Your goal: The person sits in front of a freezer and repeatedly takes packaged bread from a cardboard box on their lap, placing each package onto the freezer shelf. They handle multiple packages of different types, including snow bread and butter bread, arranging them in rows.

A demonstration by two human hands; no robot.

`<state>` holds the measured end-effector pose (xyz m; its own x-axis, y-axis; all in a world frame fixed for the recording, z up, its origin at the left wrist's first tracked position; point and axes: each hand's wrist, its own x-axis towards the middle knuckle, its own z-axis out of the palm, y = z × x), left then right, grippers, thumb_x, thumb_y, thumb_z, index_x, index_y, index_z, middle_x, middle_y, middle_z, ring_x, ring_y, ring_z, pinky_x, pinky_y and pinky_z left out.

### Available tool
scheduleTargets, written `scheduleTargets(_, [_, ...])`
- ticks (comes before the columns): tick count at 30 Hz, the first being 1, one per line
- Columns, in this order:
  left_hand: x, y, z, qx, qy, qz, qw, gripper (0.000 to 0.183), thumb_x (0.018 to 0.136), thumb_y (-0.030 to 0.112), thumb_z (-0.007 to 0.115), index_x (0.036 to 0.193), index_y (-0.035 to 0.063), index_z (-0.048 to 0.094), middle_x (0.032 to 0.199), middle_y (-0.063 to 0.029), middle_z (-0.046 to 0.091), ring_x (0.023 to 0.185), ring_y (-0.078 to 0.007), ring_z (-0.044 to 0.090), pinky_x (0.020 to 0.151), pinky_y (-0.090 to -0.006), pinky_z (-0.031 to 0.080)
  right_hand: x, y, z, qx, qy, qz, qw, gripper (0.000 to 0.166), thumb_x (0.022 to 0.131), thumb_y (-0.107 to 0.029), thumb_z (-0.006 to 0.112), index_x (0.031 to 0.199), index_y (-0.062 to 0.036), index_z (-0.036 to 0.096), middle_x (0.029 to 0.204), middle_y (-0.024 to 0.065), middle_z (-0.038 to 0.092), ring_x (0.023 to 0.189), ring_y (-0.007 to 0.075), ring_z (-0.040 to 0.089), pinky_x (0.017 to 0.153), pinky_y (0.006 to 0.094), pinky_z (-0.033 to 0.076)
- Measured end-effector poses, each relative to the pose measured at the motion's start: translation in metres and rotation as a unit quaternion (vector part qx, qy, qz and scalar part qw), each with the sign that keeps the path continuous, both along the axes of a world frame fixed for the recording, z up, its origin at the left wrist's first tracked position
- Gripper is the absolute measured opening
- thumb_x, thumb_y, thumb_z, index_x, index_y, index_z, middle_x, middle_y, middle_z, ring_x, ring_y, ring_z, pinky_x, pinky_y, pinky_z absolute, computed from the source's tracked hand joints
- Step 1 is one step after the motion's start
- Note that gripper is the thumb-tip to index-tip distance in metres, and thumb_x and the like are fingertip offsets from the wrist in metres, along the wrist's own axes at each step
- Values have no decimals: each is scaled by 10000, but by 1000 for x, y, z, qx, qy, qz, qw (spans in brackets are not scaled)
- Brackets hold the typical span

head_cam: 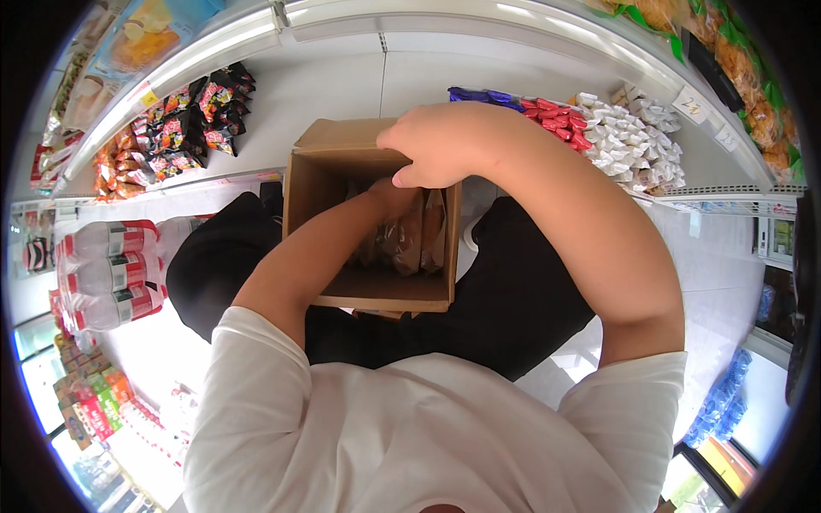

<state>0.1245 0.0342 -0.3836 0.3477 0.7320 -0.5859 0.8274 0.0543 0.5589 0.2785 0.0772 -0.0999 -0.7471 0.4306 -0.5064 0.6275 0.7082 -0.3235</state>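
Note:
An opened cardboard box (372,302) stands between my legs, close against the shelf. My left hand (394,194) reaches down inside it, beside several clear-wrapped packages (402,243) gathered at the box's right side; its fingers are hidden, so whether it holds one cannot be told. Over the box's far right edge is my right hand (433,147), its fingers at the raised far flap (343,136) and its thumb pointing into the box. The contact between these fingers and the flap is partly hidden.
The white shelf (308,83) ahead bears black snack bags (183,125) on the left, and red (558,120) and white packets (632,138) on the right. A shelf rail (532,25) arches above. Shrink-wrapped bottles (112,276) stand at left. Blue-wrapped bottles (721,401) are at lower right.

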Motion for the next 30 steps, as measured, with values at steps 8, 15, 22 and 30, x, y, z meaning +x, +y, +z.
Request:
scheduleTargets(8, [-13, -6, -8, 113, 163, -276, 940, 240, 978, 160, 564, 1141, 103, 731, 1165, -197, 756, 1070, -391, 740, 929, -499, 585, 2, 8, 0, -3, -9, -6, 1000, 518, 996, -365, 666, 1414, -64, 611, 1342, 187, 668, 1250, 383, 636, 1024, 492, 536])
scheduleTargets(15, [-23, -23, 72, 206, 190, -377, 883, 146, 913, 120, 631, 953, 110, 772, 1067, -135, 766, 1040, -332, 751, 858, -445, 614, -3, 9, -5, -6, -8, 15, 1000, 550, 1001, -388, 656, 1440, -62, 596, 1385, 189, 647, 1299, 381, 605, 1061, 481, 515])
scheduleTargets(22, [-48, -38, 197, 404, 73, -319, 854, 100, 865, 139, 674, 909, 107, 758, 1040, -58, 668, 1107, -279, 641, 964, -465, 522, 1, 13, 0, -14, 6, 4, 1000, 560, 985, -373, 676, 1434, -49, 591, 1285, 205, 692, 1197, 386, 654, 1001, 474, 531])
scheduleTargets(30, [-89, -23, 290, 338, -130, -77, 929, 89, 912, 38, 709, 962, 2, 645, 892, -149, 636, 873, -370, 642, 759, -418, 501, -5, 9, 15, -174, 62, 29, 982, 683, 852, -392, 810, 1401, -43, 603, 1232, 197, 727, 1190, 360, 678, 988, 437, 539])
